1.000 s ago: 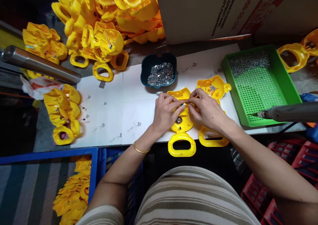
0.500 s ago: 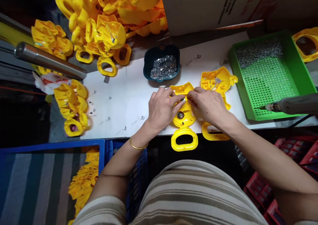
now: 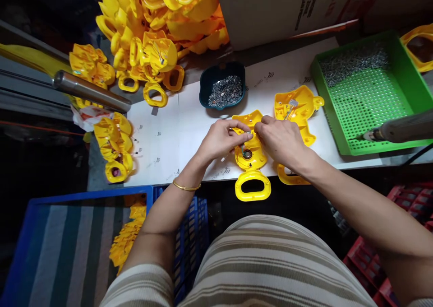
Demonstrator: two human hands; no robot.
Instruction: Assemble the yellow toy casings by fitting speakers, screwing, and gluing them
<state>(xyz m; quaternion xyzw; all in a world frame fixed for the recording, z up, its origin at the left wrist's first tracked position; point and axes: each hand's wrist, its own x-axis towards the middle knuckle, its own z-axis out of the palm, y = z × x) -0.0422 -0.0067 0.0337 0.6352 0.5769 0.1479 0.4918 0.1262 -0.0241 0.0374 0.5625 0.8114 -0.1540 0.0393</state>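
Note:
A yellow plastic shell [image 3: 249, 159] with a looped handle lies open side up in front of me, its handle overhanging the table's front edge. A round dark metallic part and thin wires sit inside it. Over the shell's left side, my left hand [image 3: 221, 139] pinches a small pale part between thumb and forefinger; its kind is too small to make out. My right hand [image 3: 280, 140] is closed at the shell's right edge, fingertips curled down and whatever they grip hidden. Just beyond it rests a second yellow shell [image 3: 299, 104] with wires inside, partly covered by that hand.
A dark bowl [image 3: 204, 92] of small metal pieces stands behind the shell. To the right are a green perforated tray [image 3: 382, 104] holding screws and a power screwdriver [image 3: 402, 128]. Yellow shells [image 3: 135, 22] pile up at back left. A metal cylinder [image 3: 91, 90] juts in from the left.
My left hand has turned, bringing its thumb and forefinger into a visible pinch above the shell. My right hand stays almost in place. The view has shifted slightly.

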